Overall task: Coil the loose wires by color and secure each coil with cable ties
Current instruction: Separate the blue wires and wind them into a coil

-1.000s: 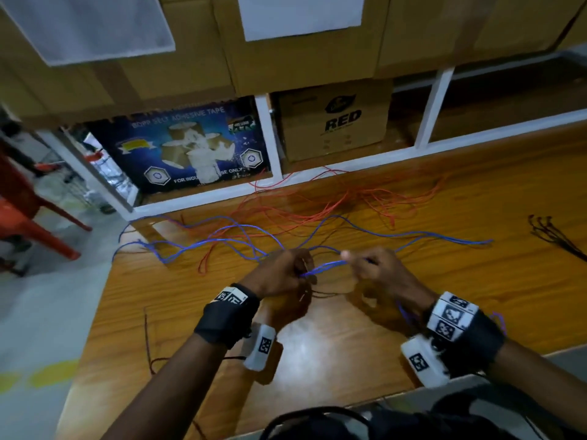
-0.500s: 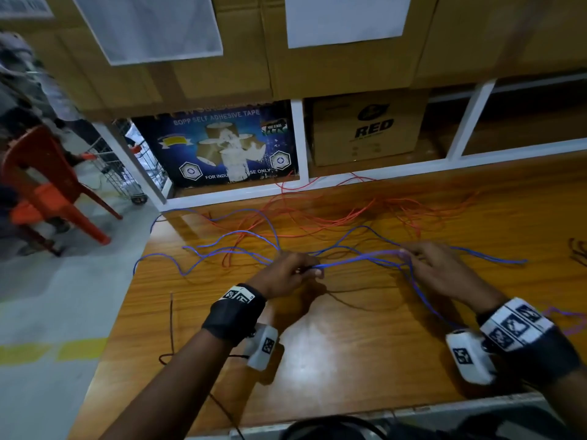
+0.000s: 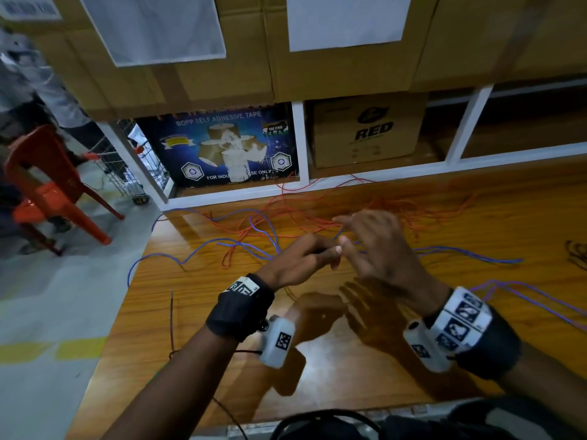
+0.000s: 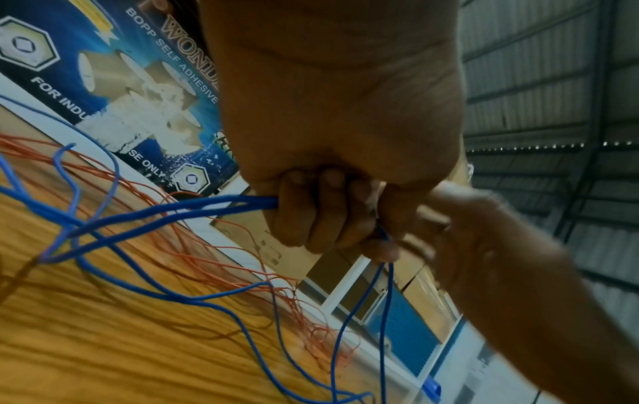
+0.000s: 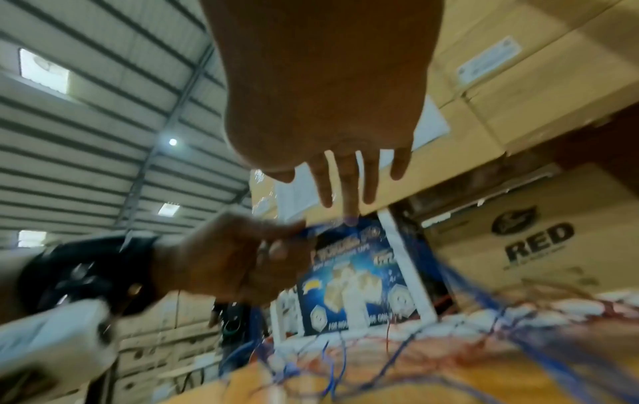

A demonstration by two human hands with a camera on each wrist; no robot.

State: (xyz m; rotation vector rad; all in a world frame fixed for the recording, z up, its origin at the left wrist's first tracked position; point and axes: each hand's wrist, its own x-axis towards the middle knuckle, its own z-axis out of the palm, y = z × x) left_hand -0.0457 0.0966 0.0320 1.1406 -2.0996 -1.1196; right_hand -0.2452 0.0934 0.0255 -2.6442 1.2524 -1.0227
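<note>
Loose blue wires (image 3: 241,246) lie spread over the wooden table (image 3: 349,360), with a tangle of orange wires (image 3: 301,214) behind them. My left hand (image 3: 330,252) is above the table's middle and grips a bunch of blue wires (image 4: 173,213) in its fist (image 4: 328,213). My right hand (image 3: 346,236) is right beside it, fingers (image 5: 345,175) straight and spread. One fingertip touches the blue wire (image 5: 321,227) by the left thumb. Both hands hide how the wire runs between them.
Black cable ties (image 3: 576,254) lie at the table's far right edge. More blue wire (image 3: 540,300) loops near my right wrist. A thin dark wire (image 3: 171,319) hangs at the left edge. A white shelf frame (image 3: 349,179) with boxes (image 3: 368,131) bounds the back. An orange chair (image 3: 47,185) stands at the left.
My right hand, which had drawn a blue wire out to the right, has come back to the left hand with its fingers spread. The left hand keeps its grip in place.
</note>
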